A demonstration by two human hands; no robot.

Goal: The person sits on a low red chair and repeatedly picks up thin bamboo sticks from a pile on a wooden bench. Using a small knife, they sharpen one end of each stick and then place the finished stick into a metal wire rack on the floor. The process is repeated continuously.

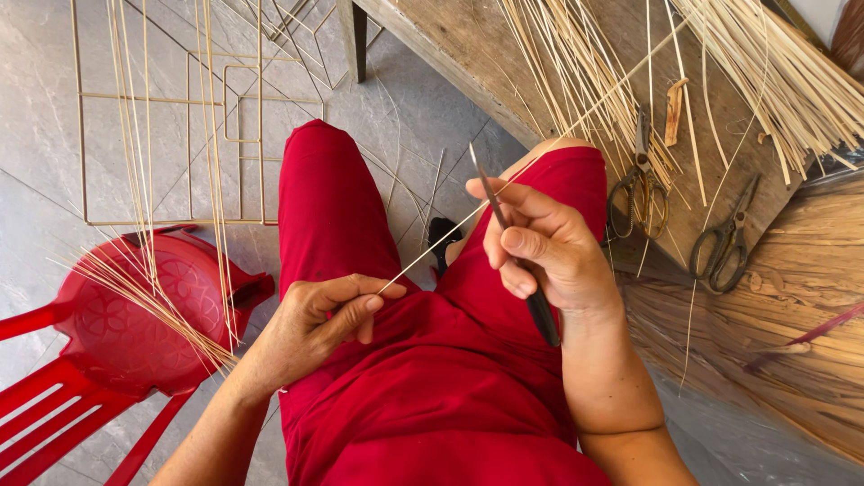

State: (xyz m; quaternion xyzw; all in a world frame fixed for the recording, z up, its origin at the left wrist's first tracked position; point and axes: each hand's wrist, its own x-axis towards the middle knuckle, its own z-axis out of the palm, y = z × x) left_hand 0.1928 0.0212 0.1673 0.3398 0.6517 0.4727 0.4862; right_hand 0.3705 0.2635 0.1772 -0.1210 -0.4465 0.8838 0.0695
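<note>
One thin pale bamboo strip (432,255) pinched in my left hand (315,317); right hand (540,252) grips slim dark-handled knife (513,247) against it; bundles await on worn wooden bench (468,45).

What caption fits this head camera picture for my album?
Left hand pinches a thin bamboo strip while right hand draws a knife along it.

Head cam, looks steeply down, close over lap (432,387); single view.

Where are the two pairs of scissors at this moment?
In the head view, both pairs of scissors lie on the wooden bench at the right, beyond the right hand, among loose bamboo strips.
</note>
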